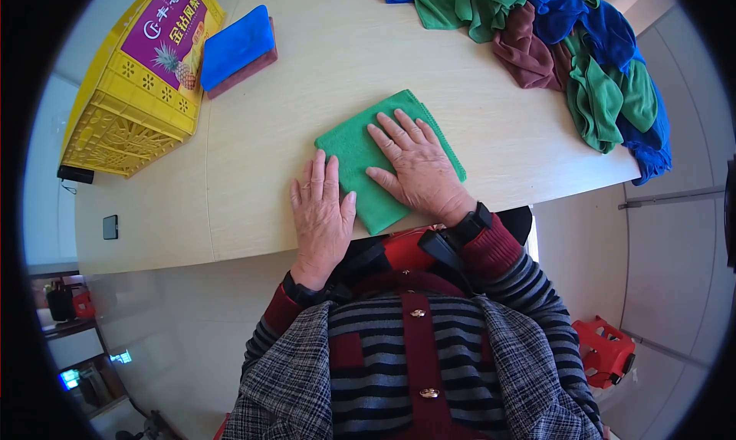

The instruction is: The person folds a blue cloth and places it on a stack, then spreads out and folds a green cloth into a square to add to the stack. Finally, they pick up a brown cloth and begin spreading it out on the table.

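Smoothing step, apparently: pressed green cloth onto table, left hand at edge, right hand atop, both splayed flat, gripping nothing. Next fold likely needed pinched edge.

On our pale table we see a folded green cloth near the front edge. A yellow crate stands far left, with stacked blue and maroon cloths touching it. A heap of mixed cloths lies at the right, and a small black device at the left edge.
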The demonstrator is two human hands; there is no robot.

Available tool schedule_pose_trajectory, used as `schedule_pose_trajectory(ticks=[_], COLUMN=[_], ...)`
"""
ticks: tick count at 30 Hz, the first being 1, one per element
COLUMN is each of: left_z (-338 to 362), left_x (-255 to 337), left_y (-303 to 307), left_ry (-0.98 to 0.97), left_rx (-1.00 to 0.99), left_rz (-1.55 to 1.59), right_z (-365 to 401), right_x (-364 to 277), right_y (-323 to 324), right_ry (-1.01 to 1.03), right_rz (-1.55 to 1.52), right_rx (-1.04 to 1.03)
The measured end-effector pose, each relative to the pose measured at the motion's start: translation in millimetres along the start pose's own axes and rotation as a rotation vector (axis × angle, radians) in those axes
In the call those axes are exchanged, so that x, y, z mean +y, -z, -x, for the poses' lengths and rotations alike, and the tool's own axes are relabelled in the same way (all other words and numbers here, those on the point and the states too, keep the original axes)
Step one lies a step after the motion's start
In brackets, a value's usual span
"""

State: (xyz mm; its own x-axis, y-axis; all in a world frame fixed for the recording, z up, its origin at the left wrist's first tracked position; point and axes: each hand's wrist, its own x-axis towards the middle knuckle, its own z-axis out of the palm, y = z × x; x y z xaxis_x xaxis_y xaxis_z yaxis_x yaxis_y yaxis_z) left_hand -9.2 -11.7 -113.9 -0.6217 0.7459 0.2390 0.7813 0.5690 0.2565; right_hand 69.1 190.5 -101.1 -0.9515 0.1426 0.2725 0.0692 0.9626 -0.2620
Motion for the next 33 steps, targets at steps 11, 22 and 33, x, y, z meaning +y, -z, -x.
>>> schedule_pose_trajectory(ticks=[11,22,33], left_z=[-16,-42,-42], left_x=[9,30,28], left_y=[1,-13,-12], left_ry=[-0.083,-0.246,-0.241], left_rx=[0.077,0.006,0.005], left_rz=[0.102,-0.006,0.006], right_z=[-1,28,53], right_x=[6,3,39], right_y=[7,13,21], right_ry=[-0.300,-0.341,-0.403], right_rz=[0.162,0.142,0.139], right_rx=[0.066,0.072,0.098])
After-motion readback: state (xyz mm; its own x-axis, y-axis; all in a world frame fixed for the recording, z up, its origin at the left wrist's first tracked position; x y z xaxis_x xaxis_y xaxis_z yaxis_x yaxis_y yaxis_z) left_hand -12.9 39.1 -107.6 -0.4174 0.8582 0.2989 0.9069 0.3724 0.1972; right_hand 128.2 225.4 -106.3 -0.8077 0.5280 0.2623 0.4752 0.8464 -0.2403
